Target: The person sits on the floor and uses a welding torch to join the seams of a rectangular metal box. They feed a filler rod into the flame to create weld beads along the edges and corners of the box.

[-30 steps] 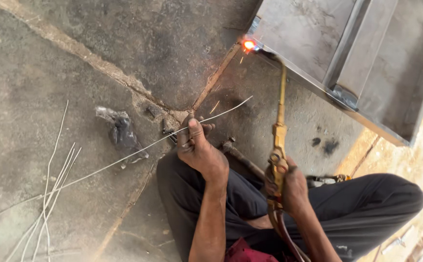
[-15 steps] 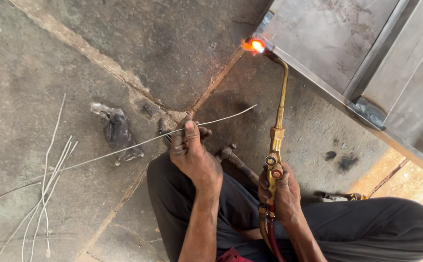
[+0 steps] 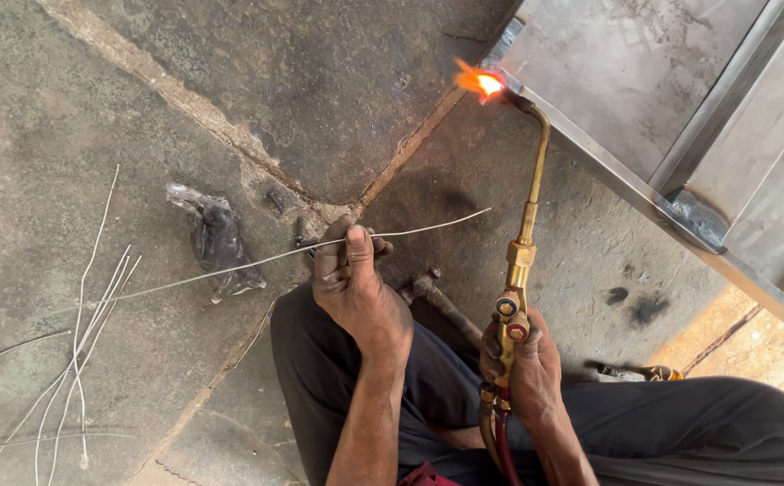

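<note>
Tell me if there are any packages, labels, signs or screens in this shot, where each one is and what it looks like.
No labels, signs or screens show.
Crumpled plastic wrapper: the only package-like thing, on the concrete floor to the left of the left hand; dark grey, shiny, twisted, no print to be made out.
</note>
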